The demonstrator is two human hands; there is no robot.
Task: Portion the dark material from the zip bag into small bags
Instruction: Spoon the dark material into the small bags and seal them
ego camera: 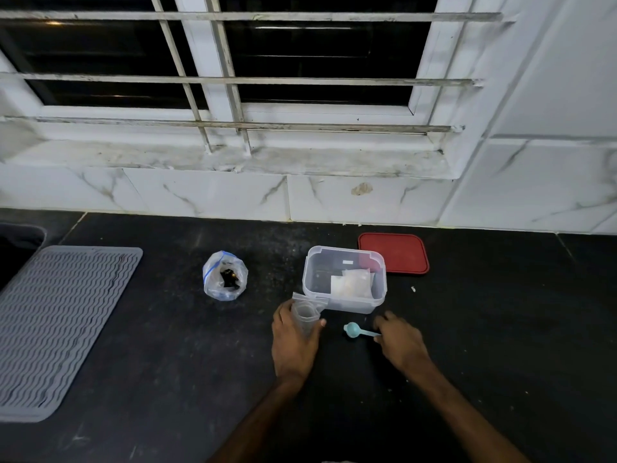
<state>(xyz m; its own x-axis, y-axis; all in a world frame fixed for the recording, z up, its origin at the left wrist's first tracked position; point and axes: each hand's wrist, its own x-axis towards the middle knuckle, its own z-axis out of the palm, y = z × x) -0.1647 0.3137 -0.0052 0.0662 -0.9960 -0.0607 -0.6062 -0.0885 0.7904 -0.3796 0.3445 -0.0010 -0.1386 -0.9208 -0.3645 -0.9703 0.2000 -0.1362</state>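
Note:
An open zip bag (225,276) with a blue seal strip stands on the black counter, dark material visible inside it. My left hand (293,339) grips a small clear bag (306,312) held open and upright, just in front of the clear plastic box (344,279). That box holds a few small whitish bags (353,283). To the right, my right hand (399,342) holds the handle of a teal scoop (353,330), whose bowl lies on the counter between my hands.
A red lid (395,252) lies behind the box on the right. A grey ribbed mat (56,325) covers the counter's left side beside a sink edge (20,238). White marble tiles and a barred window rise behind.

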